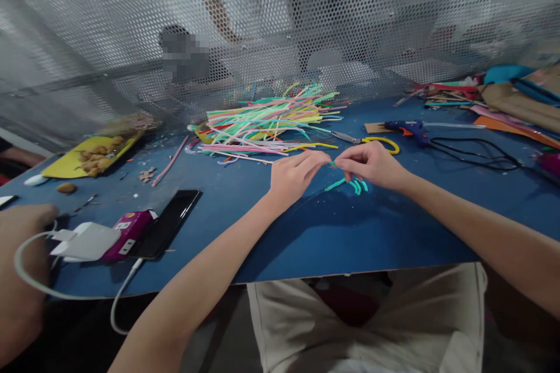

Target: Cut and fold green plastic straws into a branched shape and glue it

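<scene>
My left hand (294,175) and my right hand (371,164) meet over the blue table (332,233), both pinching a small teal pipe-cleaner piece (332,164) between their fingertips. Under my right hand lie a few short teal pieces (355,185) on the table. Just behind my hands is a spread pile of coloured pipe cleaners (271,119) in green, pink and yellow. Yellow-handled scissors (376,141) lie right behind my right hand.
A blue glue gun (409,129) with a black cord lies at right, near paper and craft scraps (511,99). At left are a black phone (168,222), a pink power bank (128,234), a white charger (87,240), a yellow sheet with nuts (87,156) and another person's hand (21,233). A perforated metal screen (280,23) closes the back.
</scene>
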`<act>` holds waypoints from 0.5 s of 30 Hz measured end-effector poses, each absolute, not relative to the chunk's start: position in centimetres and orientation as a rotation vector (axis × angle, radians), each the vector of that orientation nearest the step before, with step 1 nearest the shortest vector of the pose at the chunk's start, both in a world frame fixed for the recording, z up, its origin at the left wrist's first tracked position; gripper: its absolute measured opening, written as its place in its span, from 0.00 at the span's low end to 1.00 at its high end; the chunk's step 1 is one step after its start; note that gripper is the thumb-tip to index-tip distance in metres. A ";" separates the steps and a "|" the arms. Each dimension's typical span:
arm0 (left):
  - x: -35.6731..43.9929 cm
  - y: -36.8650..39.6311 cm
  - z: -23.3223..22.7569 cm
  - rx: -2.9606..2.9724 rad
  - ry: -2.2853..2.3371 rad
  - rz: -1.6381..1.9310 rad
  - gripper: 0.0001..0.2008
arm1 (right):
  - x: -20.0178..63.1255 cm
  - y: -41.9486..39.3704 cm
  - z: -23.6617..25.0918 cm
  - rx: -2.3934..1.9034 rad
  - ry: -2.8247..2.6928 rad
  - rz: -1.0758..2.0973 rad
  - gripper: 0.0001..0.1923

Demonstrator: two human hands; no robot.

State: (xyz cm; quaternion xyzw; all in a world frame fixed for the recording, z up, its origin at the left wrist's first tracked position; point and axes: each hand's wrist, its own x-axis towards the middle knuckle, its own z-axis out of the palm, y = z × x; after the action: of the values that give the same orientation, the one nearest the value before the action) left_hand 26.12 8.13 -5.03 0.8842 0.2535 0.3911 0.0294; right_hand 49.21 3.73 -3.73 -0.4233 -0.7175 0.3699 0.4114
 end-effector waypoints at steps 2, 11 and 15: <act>26.1 8.0 -5.0 2.725 0.742 1.201 0.13 | 49.2 4.1 -4.3 -1.014 -1.725 1.142 0.15; 26.8 8.3 -5.2 2.173 0.924 1.036 0.20 | 48.4 4.3 -5.9 -1.018 -1.676 1.146 0.14; 26.9 9.3 -5.9 1.919 0.779 0.789 0.23 | 48.8 4.0 -5.4 -1.132 -1.985 0.637 0.09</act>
State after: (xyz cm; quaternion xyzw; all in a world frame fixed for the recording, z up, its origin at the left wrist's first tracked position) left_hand 26.87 9.28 -5.90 0.7748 0.3146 0.3185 0.4464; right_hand 48.84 4.05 -5.38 -0.4424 -0.7755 0.2487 0.3755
